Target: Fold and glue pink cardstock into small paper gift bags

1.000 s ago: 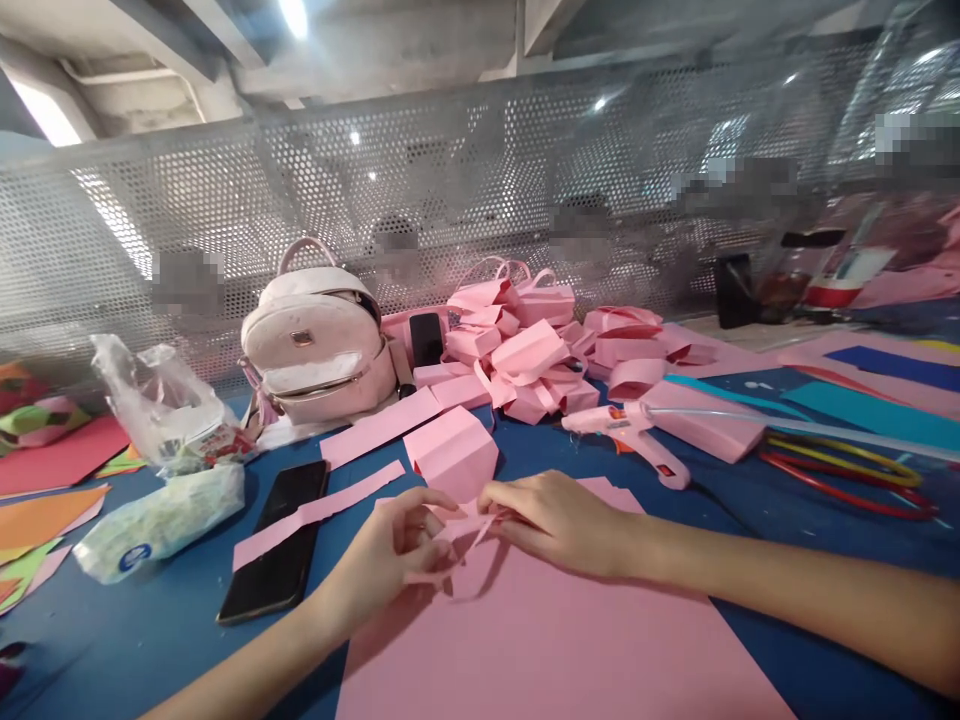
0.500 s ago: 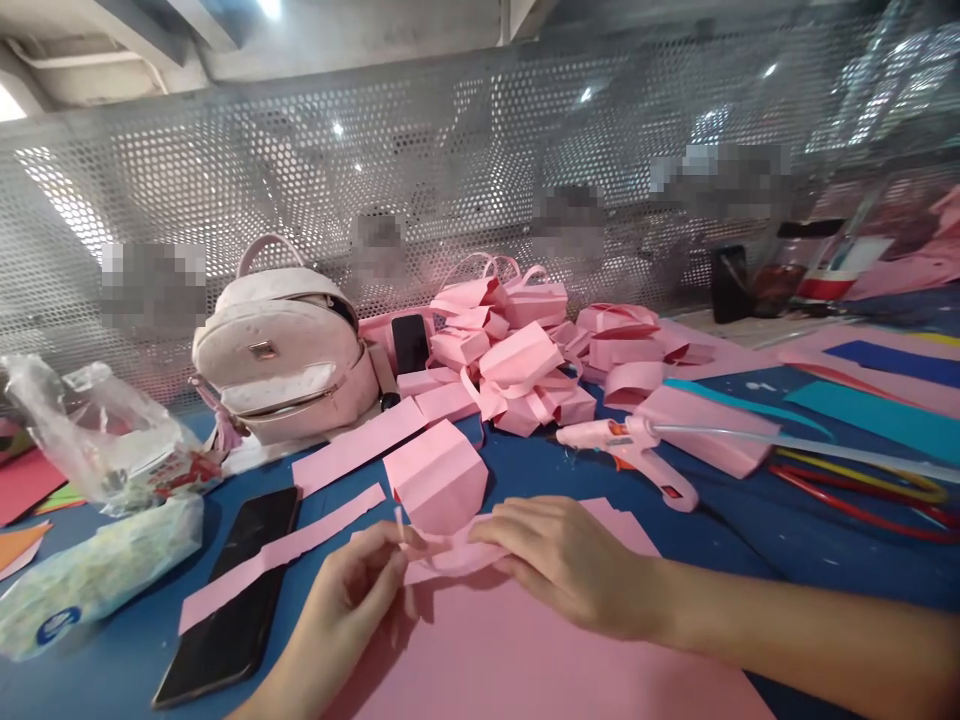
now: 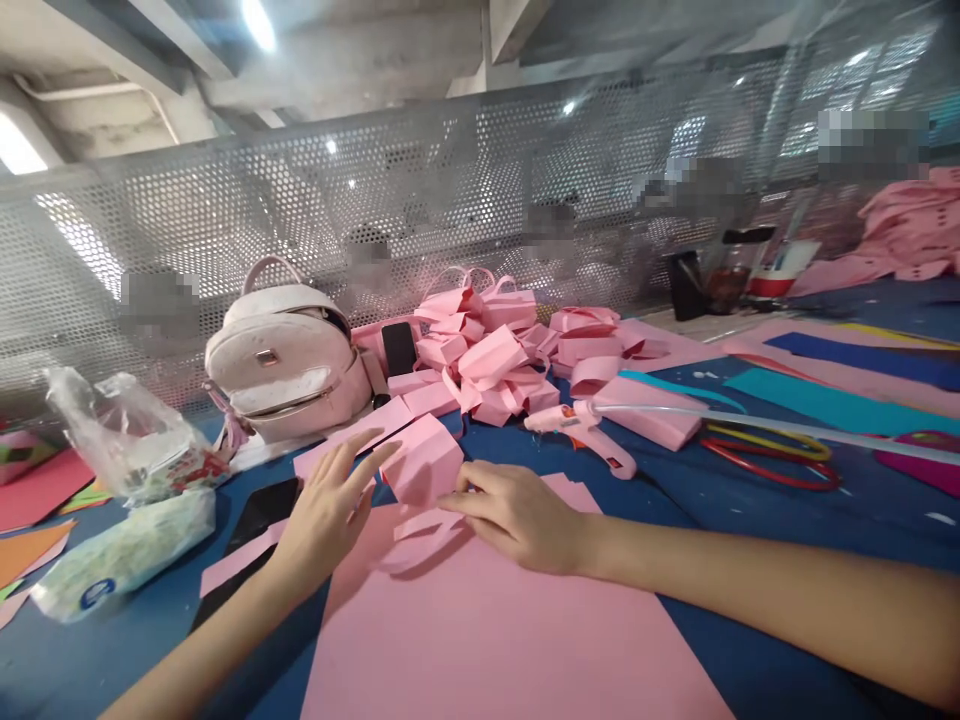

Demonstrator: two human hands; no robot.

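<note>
My right hand (image 3: 517,515) has its fingers closed on the right end of a curled pink paper strip (image 3: 424,538). The strip is over a large pink paper sheet (image 3: 495,640). To the left, my left hand (image 3: 326,505) is off the strip, fingers spread, over the black phone and a pale pink strip (image 3: 236,565). Just beyond both hands stands a folded pink paper piece (image 3: 424,458). The glue gun (image 3: 585,435), pink and white with a long clear glue stick, lies right of it.
A pile of pink paper bags (image 3: 491,355) sits at the back beside a cream backpack (image 3: 285,350). On the left are a clear plastic bag (image 3: 112,430) and a tissue pack (image 3: 127,560). Red and yellow looped strips (image 3: 772,465) lie right, on the blue table (image 3: 645,515).
My left hand has let go of the pink strip and moved left, its fingers opening. The right hand stays at the strip. The view has turned slightly right and up.
</note>
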